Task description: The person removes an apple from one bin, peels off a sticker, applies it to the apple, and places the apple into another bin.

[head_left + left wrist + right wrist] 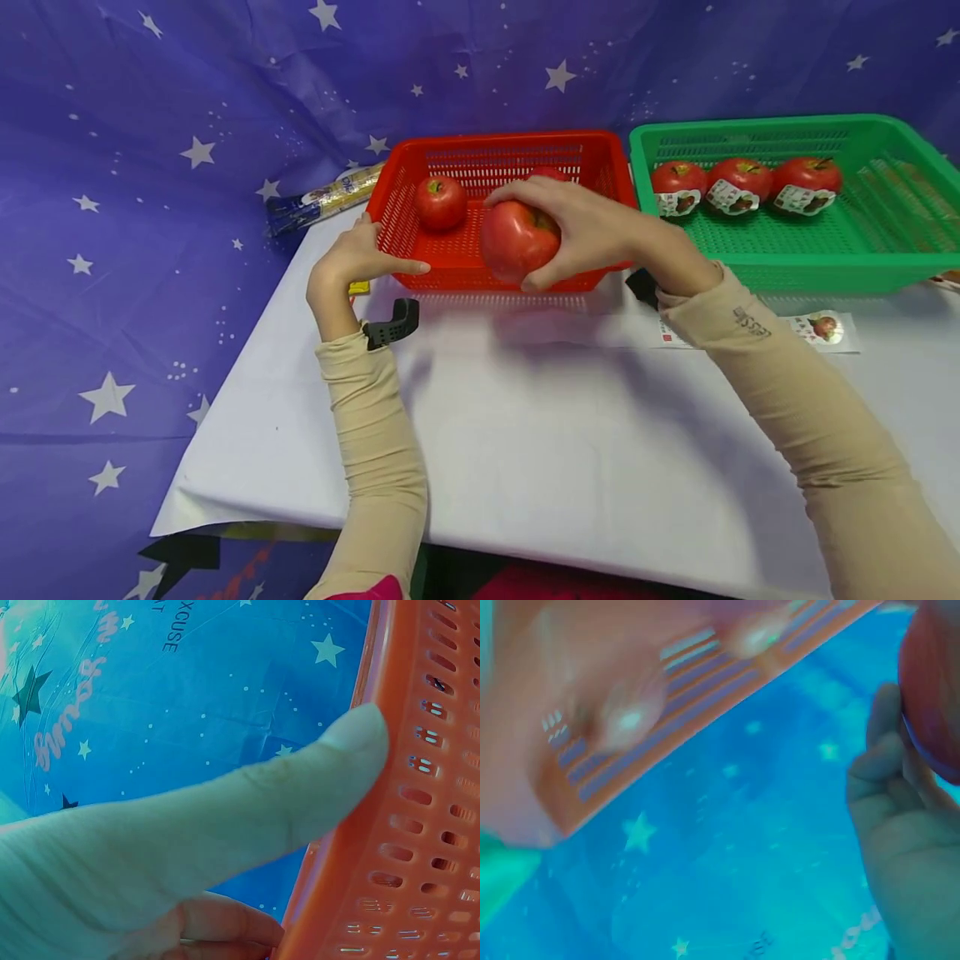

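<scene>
My right hand (pixel 581 229) grips a large red apple (pixel 517 240) from above, holding it over the front edge of the red basket (pixel 600 162). In the right wrist view the apple (pixel 934 705) shows at the upper right beside my fingers (pixel 889 772). My left hand (pixel 360 260) holds the basket's front left corner, thumb along the wall; up close the thumb (pixel 300 795) presses the orange-red mesh wall (pixel 420 825). Inside the basket lies one red apple (pixel 440 202), and a second one (pixel 547 173) peeks out behind my right hand.
A green basket (pixel 885 242) at the right holds three labelled red apples (pixel 742 179). Sticker sheets (pixel 821 329) lie on the white table in front of it. A wrapped packet (pixel 322 198) rests at the table's back left. Starry blue cloth surrounds everything.
</scene>
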`<state>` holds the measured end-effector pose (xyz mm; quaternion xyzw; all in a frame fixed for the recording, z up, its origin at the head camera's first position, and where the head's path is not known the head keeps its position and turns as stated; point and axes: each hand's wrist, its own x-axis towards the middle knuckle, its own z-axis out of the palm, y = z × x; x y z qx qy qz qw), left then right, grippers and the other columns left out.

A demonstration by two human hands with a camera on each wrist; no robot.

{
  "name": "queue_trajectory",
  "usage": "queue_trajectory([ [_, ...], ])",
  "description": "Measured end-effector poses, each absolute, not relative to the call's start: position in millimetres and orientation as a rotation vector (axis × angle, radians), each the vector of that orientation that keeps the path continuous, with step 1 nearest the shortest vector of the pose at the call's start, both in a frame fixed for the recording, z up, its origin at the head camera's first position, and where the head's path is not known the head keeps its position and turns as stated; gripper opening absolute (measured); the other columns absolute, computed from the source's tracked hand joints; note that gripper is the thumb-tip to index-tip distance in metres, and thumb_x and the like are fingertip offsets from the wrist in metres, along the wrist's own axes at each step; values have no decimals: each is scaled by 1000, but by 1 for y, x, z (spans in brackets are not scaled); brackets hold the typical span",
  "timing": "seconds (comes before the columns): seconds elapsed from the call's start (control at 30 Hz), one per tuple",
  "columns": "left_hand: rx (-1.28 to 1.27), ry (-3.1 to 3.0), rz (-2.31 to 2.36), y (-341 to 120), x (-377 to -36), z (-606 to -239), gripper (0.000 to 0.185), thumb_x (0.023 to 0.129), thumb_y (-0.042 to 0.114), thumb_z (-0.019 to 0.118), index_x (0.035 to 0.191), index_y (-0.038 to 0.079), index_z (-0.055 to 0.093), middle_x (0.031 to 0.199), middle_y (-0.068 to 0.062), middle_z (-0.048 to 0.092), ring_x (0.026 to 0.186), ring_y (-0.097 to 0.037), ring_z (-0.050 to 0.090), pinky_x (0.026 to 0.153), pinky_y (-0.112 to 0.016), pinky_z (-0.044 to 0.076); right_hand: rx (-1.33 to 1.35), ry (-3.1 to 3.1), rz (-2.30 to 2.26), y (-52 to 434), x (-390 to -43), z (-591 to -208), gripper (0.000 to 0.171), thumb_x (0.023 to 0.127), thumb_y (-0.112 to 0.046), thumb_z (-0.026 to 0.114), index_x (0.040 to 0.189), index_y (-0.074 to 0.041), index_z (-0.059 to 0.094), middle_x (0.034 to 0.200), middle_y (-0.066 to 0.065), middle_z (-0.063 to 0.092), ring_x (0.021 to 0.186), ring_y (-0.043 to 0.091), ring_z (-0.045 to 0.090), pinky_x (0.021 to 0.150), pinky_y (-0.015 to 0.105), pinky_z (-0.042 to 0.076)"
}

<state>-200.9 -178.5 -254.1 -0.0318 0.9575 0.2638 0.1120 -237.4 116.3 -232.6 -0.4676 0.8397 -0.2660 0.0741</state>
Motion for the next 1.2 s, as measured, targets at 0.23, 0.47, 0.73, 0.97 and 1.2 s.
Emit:
queue_trajectory([
  [0.23,-105,2811,744,-177,-199,-254,79,79,46,73,136,0,43,132,-19,45,119,-36,45,101,-54,39,-1459,2395,-607,142,-184,-292,81,61,-35,83,134,-24,48,119,2,54,105,19,56,87,41,48],
  [0.47,-103,2824,719,-174,-199,-253,73,79,48,72,124,-3,47,120,-18,49,108,-34,49,94,-50,43,-1263,2440,-611,175,-171,-331,82,60,-31,85,134,-24,50,119,0,53,105,19,55,85,40,49],
  [0.73,-103,2828,704,-174,-200,-254,71,79,49,71,122,-2,49,118,-17,49,106,-34,49,90,-48,43,-1243,2477,-600,178,-169,-334,91,59,-53,87,137,-26,47,126,4,50,110,22,55,89,45,50],
  [0.97,-103,2831,682,-172,-199,-251,71,81,48,70,126,-2,48,119,-19,52,107,-34,50,90,-49,44,-1245,2348,-670,179,-171,-334,100,60,-45,89,142,-22,38,127,3,49,115,21,53,95,45,48],
  [1.2,204,2890,662,-126,-193,-231,96,83,44,72,152,1,21,158,-15,23,147,-30,21,118,-47,20,-1208,2267,-697,183,-174,-332,103,62,-39,90,146,-18,34,136,4,48,125,24,48,101,49,44],
])
